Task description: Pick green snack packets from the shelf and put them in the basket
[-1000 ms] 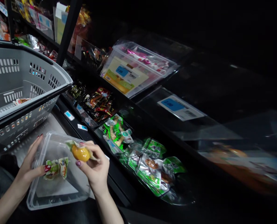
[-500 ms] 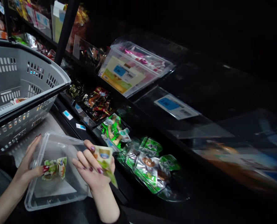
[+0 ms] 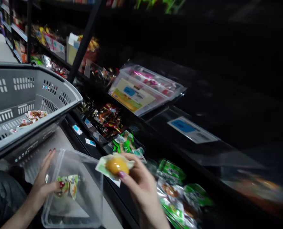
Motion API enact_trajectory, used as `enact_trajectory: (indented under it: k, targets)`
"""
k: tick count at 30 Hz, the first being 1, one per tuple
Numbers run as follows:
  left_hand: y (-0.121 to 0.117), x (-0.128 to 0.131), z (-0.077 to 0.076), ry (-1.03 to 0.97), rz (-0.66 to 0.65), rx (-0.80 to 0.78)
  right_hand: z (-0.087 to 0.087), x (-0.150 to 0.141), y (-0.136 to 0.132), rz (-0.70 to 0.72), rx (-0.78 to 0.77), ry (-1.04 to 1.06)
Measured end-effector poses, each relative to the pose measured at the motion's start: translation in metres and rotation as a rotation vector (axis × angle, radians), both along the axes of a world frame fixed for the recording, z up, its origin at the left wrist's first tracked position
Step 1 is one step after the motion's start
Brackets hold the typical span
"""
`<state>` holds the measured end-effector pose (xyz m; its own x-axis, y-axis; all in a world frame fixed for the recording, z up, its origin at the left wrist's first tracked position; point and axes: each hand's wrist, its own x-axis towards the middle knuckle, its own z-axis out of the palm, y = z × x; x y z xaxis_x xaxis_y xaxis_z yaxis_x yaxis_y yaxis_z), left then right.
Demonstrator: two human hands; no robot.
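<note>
My left hand grips the side wall of a clear plastic box, fingers outside and thumb inside. That thumb lies over small green-and-white snack packets in the box. Just above the box's right edge, my right hand pinches a snack packet between thumb and fingers. Its see-through side faces me and shows a round, shiny yellow-orange food. Behind the right hand sit green snack packs in a shelf tray.
A grey shopping basket with several packets inside stands at the left. Dark shelving slopes along the right, with red-and-black packs, green-and-silver packs and a lidded clear bin. A black post rises behind the basket.
My right hand has turned over and moved up and right from the box, so the packet shows its yellow-orange side instead of its printed one. The view has shifted; my left hand keeps its hold.
</note>
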<state>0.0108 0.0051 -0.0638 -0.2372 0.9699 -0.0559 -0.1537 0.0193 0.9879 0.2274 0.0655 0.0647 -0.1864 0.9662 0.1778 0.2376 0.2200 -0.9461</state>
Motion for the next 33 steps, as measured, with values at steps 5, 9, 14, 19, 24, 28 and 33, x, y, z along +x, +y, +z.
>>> enact_trajectory:
  k: [5,9,14,19,24,28,33]
  targets:
    - [0.006,0.006,-0.015,-0.033,-0.02,0.005,0.061,-0.052,0.062,0.001,0.377,-0.108]
    - [0.011,0.009,-0.021,-0.064,-0.039,-0.007,0.086,-0.146,0.131,0.09,0.638,-0.519]
    - [0.013,0.007,-0.018,-0.07,-0.043,-0.06,0.049,-0.221,0.19,0.272,0.537,-1.122]
    - [0.012,0.0,-0.008,-0.086,-0.026,-0.091,0.04,-0.228,0.185,0.136,0.484,-1.133]
    - [0.009,-0.007,0.0,-0.089,0.035,0.006,0.076,-0.173,0.09,0.353,0.45,-0.79]
    - [0.007,-0.013,0.002,-0.036,0.056,0.08,0.05,-0.113,0.011,0.817,-0.017,-0.861]
    - [0.004,-0.014,0.003,0.081,0.074,0.084,-0.057,-0.079,-0.001,0.591,-0.036,-1.126]
